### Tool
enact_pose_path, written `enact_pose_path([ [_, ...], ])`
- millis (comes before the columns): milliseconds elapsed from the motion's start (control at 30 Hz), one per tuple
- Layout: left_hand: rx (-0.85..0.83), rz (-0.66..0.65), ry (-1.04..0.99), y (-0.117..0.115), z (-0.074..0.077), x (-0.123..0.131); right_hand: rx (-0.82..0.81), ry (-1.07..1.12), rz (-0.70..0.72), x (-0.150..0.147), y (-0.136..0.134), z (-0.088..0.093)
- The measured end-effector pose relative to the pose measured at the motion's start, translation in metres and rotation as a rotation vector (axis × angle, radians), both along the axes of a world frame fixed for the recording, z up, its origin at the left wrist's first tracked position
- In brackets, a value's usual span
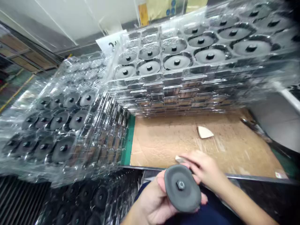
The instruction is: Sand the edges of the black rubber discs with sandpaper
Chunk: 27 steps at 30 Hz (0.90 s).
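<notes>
Remotely, I'm watching L hand gripping gray disc, R hand pinching pale pad nr cardboard, any slack poss. risking drop.

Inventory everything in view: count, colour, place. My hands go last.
Worktop: one, green, centre to right
Cardboard sheet: one, brown, on worktop
Wedge: one, cream, on cardboard sheet
Unidentified object: one, dark, far right
Rounded part: one, grey, bottom middle, held
Small piece: one, pale, bottom middle, held
Tray stacks: at least three, clear, back, left, bottom left
Tray parts: many, grey, in tray stacks
Paper: one, white, upper middle
Rack: one, grey, upper left
Strip: one, orange, top middle
Clothing: one, dark blue, bottom middle
Left hand: one, bare, holding rounded part
Right hand: one, bare, holding small piece
</notes>
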<state>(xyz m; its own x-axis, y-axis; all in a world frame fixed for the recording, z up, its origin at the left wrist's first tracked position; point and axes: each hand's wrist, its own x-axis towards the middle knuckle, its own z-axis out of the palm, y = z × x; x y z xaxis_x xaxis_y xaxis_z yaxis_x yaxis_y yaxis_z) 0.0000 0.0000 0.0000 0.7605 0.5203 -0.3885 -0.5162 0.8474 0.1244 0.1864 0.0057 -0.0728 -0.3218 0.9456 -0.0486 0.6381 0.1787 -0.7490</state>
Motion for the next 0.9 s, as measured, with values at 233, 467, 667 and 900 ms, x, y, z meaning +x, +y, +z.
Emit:
enact_pose_path([
  [233, 0.071, 0.302, 0.245, -0.003, 0.005, 0.005, 0.260, 0.218, -0.131, -0.026, 0.003, 0.114],
  [467, 0.147, 0.422, 0.390, -0.002, 0.009, 0.002, 0.236, 0.202, 0.163, -0.053, 0.013, 0.131],
  [667, 0.211, 0.434, 0.300, -0.004, 0.009, -0.006, 0.220, 0.312, 0.194, -0.040, 0.006, 0.128],
  [900, 0.062, 0.337, 0.320, 0.000, 0.018, 0.004, 0.444, 0.037, 0.071, -0.018, 0.004, 0.132],
])
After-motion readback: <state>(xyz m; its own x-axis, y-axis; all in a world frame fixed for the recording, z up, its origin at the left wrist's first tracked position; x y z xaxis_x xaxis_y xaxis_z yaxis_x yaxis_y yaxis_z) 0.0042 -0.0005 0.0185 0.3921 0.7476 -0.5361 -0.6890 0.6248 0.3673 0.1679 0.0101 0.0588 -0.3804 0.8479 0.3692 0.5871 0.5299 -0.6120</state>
